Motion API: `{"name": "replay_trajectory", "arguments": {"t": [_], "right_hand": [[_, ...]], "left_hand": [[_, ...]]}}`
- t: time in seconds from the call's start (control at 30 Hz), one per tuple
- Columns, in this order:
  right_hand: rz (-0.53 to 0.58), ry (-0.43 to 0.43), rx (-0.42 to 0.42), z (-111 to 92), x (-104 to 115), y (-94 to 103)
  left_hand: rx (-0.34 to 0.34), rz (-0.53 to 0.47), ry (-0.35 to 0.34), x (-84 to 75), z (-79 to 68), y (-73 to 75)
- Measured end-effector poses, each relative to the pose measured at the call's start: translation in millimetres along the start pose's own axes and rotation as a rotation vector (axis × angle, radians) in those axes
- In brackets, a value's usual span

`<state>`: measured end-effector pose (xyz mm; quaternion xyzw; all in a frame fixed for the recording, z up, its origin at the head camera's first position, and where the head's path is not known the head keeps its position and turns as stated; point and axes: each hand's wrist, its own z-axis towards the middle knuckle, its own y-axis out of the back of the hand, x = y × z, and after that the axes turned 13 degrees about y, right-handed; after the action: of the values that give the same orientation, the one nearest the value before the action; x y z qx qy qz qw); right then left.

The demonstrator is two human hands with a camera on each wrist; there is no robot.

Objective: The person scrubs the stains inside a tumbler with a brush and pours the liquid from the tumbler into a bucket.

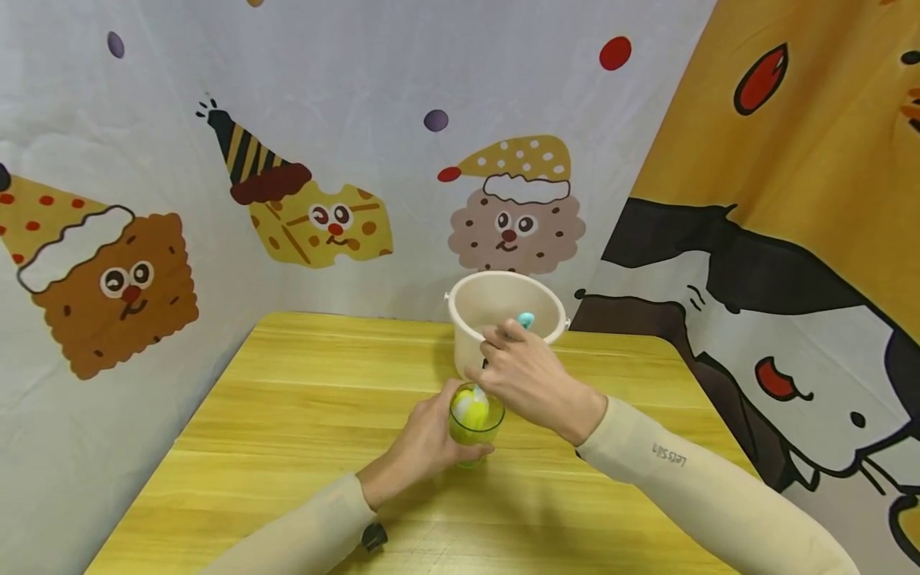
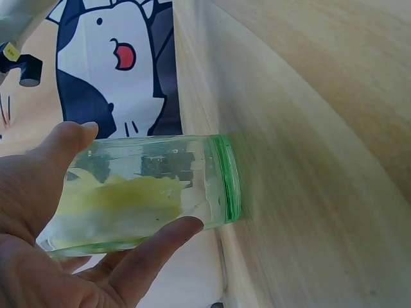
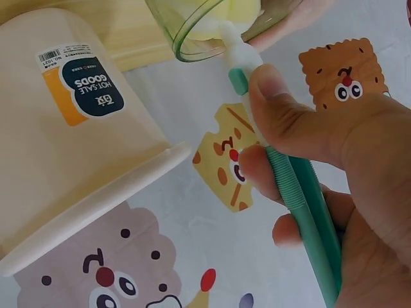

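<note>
My left hand (image 1: 420,439) grips a clear, green-tinted drinking glass (image 2: 202,157) around its side, thumb and fingers on opposite sides. The base of the glass is right at the wooden tabletop. Inside it sits the yellow-and-white sponge head (image 1: 470,410) of a cup brush. Above the rim, my right hand (image 1: 535,379) holds that brush by its green-and-white handle (image 3: 292,186), thumb pressed along the neck. The handle's teal end (image 1: 526,320) shows past the fingers in the head view, overlapping a bucket behind.
A cream bucket (image 1: 467,343) with a label (image 3: 83,83) stands at the back of the table (image 1: 323,399), just beyond both hands. Cartoon-printed cloth (image 1: 359,80) hangs behind and along the sides.
</note>
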<state>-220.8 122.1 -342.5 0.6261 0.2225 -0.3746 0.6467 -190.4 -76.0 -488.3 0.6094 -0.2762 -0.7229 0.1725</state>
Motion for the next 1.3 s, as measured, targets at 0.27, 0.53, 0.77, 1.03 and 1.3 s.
{"name": "replay_trajectory", "arguments": {"t": [0.27,0.53,0.77,1.03,1.3], "right_hand": [[-0.018,0.01,0.042,-2,2,-2.5],[-0.017,0.015,0.082,-2,5,1.3],[0.037,0.005,0.095,1,1,5.0],[0.114,0.026,0.125,2,-8,8.1],[0.252,0.013,0.133,0,-14,9.4]], "left_hand": [[-0.008,0.015,-0.003,0.1,-1.0,-0.2],[0.007,0.012,0.02,1.0,-3.1,-1.3],[-0.005,0.021,0.023,0.7,-2.9,0.0],[0.001,0.002,0.023,-0.4,-3.7,-1.4],[0.007,-0.003,0.038,-1.0,-3.9,-1.4]]}}
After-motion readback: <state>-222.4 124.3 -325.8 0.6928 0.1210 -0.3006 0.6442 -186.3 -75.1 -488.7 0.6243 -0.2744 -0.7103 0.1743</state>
